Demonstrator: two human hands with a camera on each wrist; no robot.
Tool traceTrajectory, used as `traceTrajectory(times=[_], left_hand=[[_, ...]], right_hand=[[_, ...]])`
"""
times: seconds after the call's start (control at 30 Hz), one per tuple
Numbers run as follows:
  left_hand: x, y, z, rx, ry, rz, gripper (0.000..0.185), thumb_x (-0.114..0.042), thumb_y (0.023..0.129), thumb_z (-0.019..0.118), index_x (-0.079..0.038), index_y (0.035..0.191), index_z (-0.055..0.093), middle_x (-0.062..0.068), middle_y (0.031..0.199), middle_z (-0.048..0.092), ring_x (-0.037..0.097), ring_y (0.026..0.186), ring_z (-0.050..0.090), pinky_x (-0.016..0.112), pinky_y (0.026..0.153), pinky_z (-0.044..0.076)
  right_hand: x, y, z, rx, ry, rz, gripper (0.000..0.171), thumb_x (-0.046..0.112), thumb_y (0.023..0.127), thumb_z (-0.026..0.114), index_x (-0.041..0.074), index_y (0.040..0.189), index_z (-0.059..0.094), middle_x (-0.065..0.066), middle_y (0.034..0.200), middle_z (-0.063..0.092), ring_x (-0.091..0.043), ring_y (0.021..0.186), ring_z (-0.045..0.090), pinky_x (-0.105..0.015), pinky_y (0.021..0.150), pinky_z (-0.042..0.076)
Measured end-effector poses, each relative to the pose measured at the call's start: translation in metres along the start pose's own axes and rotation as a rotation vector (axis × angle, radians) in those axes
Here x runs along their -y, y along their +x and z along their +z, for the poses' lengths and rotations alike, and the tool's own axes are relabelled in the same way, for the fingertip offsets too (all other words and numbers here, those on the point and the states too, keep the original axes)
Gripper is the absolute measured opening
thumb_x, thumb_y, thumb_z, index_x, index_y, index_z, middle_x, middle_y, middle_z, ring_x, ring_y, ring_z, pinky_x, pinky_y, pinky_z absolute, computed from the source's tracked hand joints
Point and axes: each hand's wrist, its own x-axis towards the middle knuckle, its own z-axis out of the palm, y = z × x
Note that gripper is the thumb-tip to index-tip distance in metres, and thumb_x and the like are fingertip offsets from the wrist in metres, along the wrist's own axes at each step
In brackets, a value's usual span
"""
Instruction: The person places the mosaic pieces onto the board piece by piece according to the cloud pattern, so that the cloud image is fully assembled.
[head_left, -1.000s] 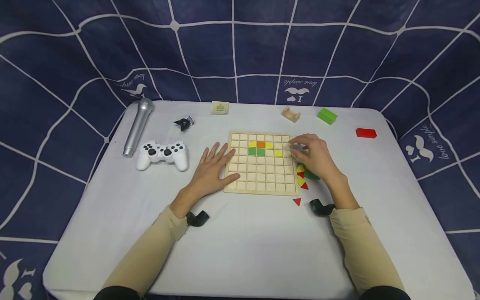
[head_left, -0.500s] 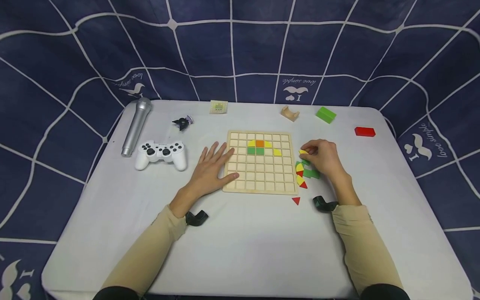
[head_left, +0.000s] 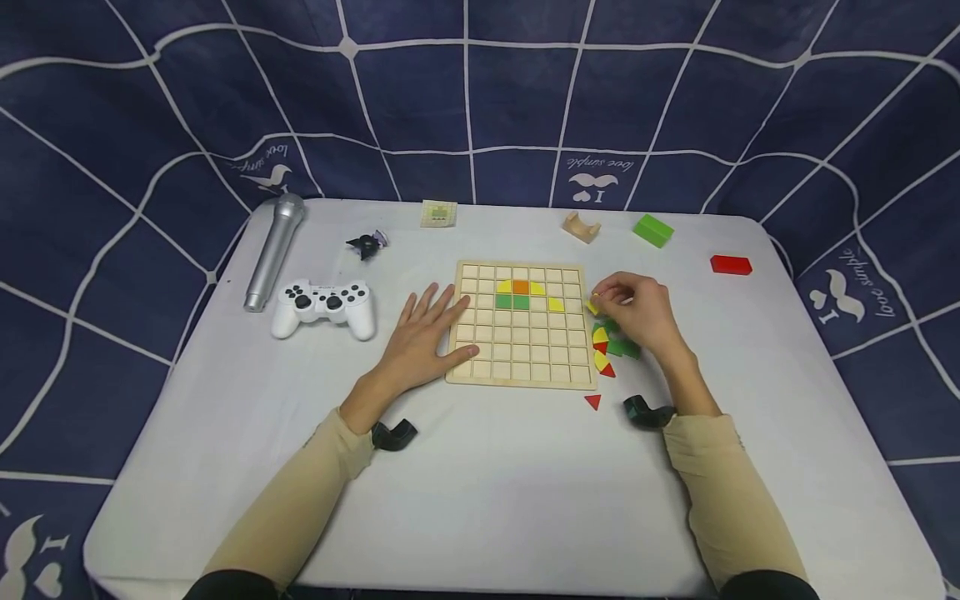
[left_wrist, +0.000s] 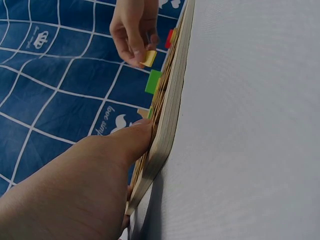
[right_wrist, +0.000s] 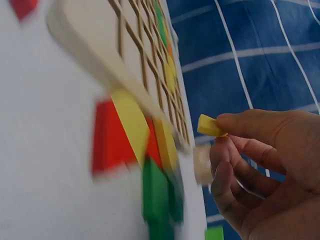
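A wooden grid board lies in the middle of the white table, with yellow, orange and green tiles set in its upper rows. My left hand rests flat on the board's left edge, fingers spread. My right hand hovers just off the board's right edge and pinches a small yellow tile between thumb and forefinger. Below that hand lies a pile of loose red, yellow and green pieces.
A white game controller and a silver microphone lie at the left. Along the far edge sit a small black figure, a small card, a wooden arch block, a green block and a red block. A lone red triangle lies below the board.
My right hand drew back from the board's upper right to the loose pile, took up a yellow tile and has lifted it toward the board's edge. The left hand stayed put.
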Motion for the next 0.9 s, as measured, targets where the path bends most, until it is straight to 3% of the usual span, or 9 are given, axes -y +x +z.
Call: traceTrajectory(times=[0.27,0.57,0.77,0.9], left_hand=[[0.000,0.000,0.002,-0.009,-0.002,0.007,0.089,-0.067,0.097,0.059,-0.022,0.168,0.029,0.007,0.177,0.016,0.033,0.166,0.003,0.055,0.134,-0.003],[0.000,0.001,0.001,-0.001,0.002,0.007,0.088,-0.066,0.098,0.058,-0.021,0.168,0.029,0.008,0.178,0.016,0.032,0.166,0.002,0.054,0.134,-0.004],[0.001,0.000,0.001,0.002,0.005,0.004,0.088,-0.066,0.099,0.058,-0.021,0.168,0.029,0.008,0.177,0.016,0.033,0.166,0.003,0.054,0.134,-0.004],[0.001,0.001,0.000,-0.002,0.001,0.002,0.088,-0.067,0.099,0.058,-0.021,0.168,0.030,0.008,0.177,0.016,0.033,0.166,0.003,0.054,0.134,-0.004]], right_hand=[[0.019,-0.007,0.023,0.072,0.019,-0.080,0.007,0.014,0.093,0.082,0.008,0.095,0.079,-0.006,0.081,0.077,-0.018,0.071,0.070,-0.019,0.060,0.052],[0.024,-0.010,0.039,0.040,-0.022,-0.137,0.008,0.009,0.091,0.084,0.005,0.091,0.077,-0.006,0.079,0.074,-0.017,0.070,0.067,-0.020,0.062,0.051],[0.026,-0.008,0.037,0.071,-0.037,-0.187,0.005,0.011,0.092,0.083,0.007,0.095,0.080,-0.004,0.080,0.075,-0.016,0.072,0.066,-0.024,0.065,0.052],[0.023,-0.005,0.025,0.089,-0.049,-0.174,0.008,0.013,0.093,0.081,0.008,0.099,0.081,-0.004,0.084,0.076,-0.018,0.078,0.066,-0.027,0.070,0.054]])
